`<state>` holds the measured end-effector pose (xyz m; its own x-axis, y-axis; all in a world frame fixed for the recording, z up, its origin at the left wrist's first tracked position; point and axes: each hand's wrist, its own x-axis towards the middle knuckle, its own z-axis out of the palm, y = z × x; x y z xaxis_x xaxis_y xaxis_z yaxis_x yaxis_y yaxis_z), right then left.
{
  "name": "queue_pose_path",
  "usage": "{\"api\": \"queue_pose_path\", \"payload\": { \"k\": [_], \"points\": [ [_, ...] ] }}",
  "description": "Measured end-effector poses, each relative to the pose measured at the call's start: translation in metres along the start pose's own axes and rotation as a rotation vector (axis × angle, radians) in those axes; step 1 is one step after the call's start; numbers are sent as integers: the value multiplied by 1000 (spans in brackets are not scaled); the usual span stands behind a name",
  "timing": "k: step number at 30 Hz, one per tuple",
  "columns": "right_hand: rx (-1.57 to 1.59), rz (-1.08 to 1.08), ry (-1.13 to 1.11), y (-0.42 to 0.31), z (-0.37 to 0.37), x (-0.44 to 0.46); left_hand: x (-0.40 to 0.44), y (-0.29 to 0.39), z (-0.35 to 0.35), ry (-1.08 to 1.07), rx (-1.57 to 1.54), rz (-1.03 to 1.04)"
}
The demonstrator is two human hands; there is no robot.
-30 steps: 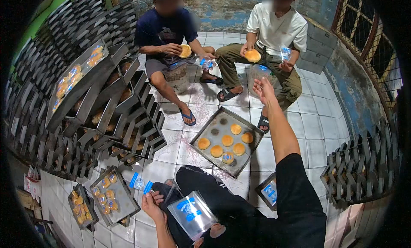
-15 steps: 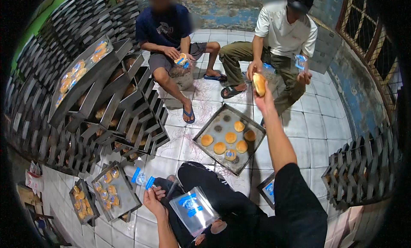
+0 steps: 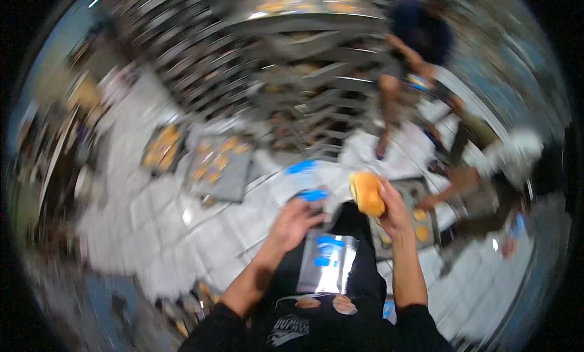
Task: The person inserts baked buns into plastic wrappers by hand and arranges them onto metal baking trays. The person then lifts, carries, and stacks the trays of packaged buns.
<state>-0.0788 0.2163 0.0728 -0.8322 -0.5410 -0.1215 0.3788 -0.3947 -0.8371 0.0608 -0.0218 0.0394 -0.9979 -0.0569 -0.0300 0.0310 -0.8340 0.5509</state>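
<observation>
Bread [image 3: 367, 194], a golden bun with a pale side, is clamped in the right hand [image 3: 395, 212] in the head view, raised near the knees. The left hand [image 3: 293, 223], apart from the right, pinches a clear bag [image 3: 312, 195] with blue bands; motion blur hides the exact finger contact. More clear bags with blue print lie in a stack [image 3: 328, 261] on the lap, between the forearms. Beyond the right hand, a large tray [image 3: 411, 188] with loose buns [image 3: 421, 233] sits on the white tile floor [image 3: 182, 245]. There a co-worker's hand [image 3: 429, 202] reaches down at the tray. Another person [image 3: 420, 33] in a dark top is seated farther back. To the left stand a grey tray [image 3: 236, 180] of wrapped buns and, just beside it, a smaller tray [image 3: 180, 148] of bread. Stacked metal trays [image 3: 292, 93] rise behind.
</observation>
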Motion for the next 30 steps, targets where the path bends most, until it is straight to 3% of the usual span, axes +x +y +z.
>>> {"api": "queue_pose_path", "payload": {
  "k": [3, 4, 5, 7, 10, 12, 13, 14, 15, 17, 18, 21, 24, 26, 30],
  "points": [
    [-687, 92, -343, 13, 42, -7, -15, 11, 11, -98, 8, -224],
    [-659, 184, -402, 18, 47, -5, -19, 12, 8, -54, 80, -260],
    [-880, 73, -419, 28, 47, -2, -25, 14, 5, -8, 148, -305],
    [-1209, 49, -369, -9, 99, -14, -35, 26, -5, 2, 240, -339],
    [-1086, 10, -340, 5, 72, 1, -46, 45, -32, -15, 386, -396],
    [-999, 68, -223, 17, 55, 7, -44, 83, -52, 49, 473, -290],
    [-953, 99, -166, 24, 45, 9, -33, 98, -85, 212, 509, -164],
    [-966, 65, -173, 31, 34, 8, -19, 124, -125, 101, 350, 190],
    [-943, 73, -152, 35, 34, 4, -24, 168, -114, 342, 41, 380],
    [-892, 91, -103, 41, 35, -4, -17, 235, -129, 447, -114, 766],
    [-907, 60, -97, 46, 33, -8, -15, 248, -147, 608, -175, 979],
    [-925, -3, -60, 59, 20, -16, -21, 228, -192, 714, 60, 943],
    [-951, -15, 4, 69, 10, -25, -35, 139, -206, 811, 204, 458],
    [-1065, -36, 25, 71, 10, -33, -47, 79, -230, 828, 404, 313],
    [-1213, -76, 64, 73, 10, -38, -60, 33, -254, 848, 399, 110]
  ]
}}
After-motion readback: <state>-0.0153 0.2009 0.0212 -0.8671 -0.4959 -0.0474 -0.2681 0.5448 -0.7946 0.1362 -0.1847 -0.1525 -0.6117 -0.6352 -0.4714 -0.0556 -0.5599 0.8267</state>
